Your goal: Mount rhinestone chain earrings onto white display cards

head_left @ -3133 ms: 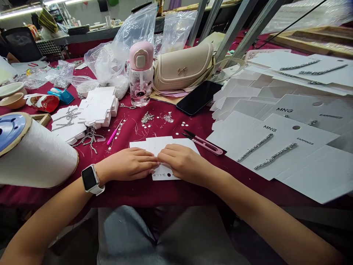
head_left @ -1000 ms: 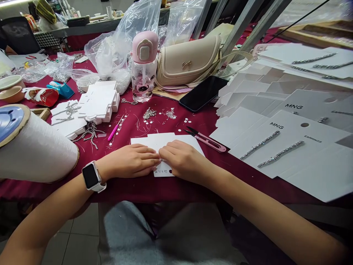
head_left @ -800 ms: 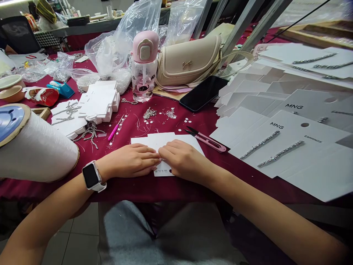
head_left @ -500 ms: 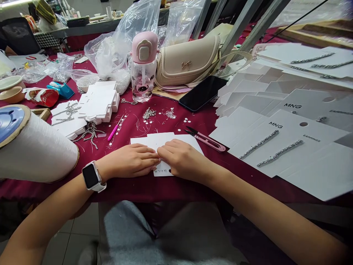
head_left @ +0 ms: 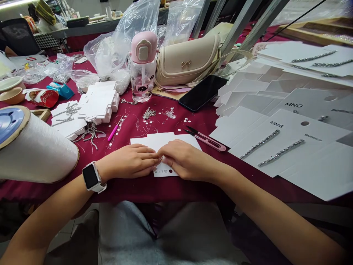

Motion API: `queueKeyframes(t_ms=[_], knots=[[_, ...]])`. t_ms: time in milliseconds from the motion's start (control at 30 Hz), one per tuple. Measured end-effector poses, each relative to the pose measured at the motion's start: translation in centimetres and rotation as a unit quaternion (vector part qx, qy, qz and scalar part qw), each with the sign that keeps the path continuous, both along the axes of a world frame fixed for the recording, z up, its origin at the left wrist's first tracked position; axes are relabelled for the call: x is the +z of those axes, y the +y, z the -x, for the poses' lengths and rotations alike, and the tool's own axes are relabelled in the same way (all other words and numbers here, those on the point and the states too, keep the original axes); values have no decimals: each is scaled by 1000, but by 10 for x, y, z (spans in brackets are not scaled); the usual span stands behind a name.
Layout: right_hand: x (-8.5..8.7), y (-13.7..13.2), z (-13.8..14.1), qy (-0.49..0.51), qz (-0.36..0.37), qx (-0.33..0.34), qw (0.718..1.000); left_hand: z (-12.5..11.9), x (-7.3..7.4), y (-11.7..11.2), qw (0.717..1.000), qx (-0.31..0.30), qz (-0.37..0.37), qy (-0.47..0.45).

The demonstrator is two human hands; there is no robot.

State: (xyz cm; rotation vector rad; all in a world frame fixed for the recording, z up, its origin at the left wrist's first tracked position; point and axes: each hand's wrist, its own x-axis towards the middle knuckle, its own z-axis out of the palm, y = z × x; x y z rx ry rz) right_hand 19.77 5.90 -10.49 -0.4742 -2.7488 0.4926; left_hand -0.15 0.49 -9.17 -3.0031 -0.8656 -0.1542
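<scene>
A white earring card (head_left: 161,138) lies on the dark red cloth in front of me, its printed end and punched hole towards me. Across its left part rests my left hand (head_left: 136,161), palm down with fingers stretched out. My right hand (head_left: 185,159) is closed in a pinch over the card's middle, its fingertips meeting those of the left. What it pinches is too small and hidden to make out. Pink-handled thread snips (head_left: 211,142) lie just beyond the right hand. A pink pointed tool (head_left: 113,132) is past the left hand.
At right, overlapping earring cards (head_left: 292,154) carry silver chains. A large thread spool (head_left: 52,147) stands left, near blank card stacks (head_left: 97,99) and loose chains (head_left: 90,134). Behind are a bottle (head_left: 142,70), a phone (head_left: 202,92) and a cream handbag (head_left: 190,60).
My right hand has turned slightly and its thumb now shows below the fingers, over the card. My left hand has stayed in place. A dark leg shape appears below the table at left.
</scene>
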Motion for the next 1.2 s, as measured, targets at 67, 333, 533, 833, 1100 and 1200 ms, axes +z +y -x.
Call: queueKeyframes(t_ms=[67, 333, 533, 833, 1100, 1200], knots=[[4, 1, -4, 15, 83, -26, 996, -1, 0, 0, 1000, 7, 8, -17], [-3, 5, -3, -59, 177, -52, 981, -14, -3, 1, 983, 105, 97, -117], [-1, 6, -4, -50, 228, -54, 971, -25, -9, 2, 958, 167, 135, -191], [-1, 11, -6, -48, 264, -46, 962, -28, -8, 1, 932, 194, 189, -241], [0, 14, -5, -55, 290, -54, 954, -30, -6, 2, 923, 212, 208, -243], [1, 14, -4, -60, 302, -61, 949, -31, -5, 2, 917, 221, 220, -250]])
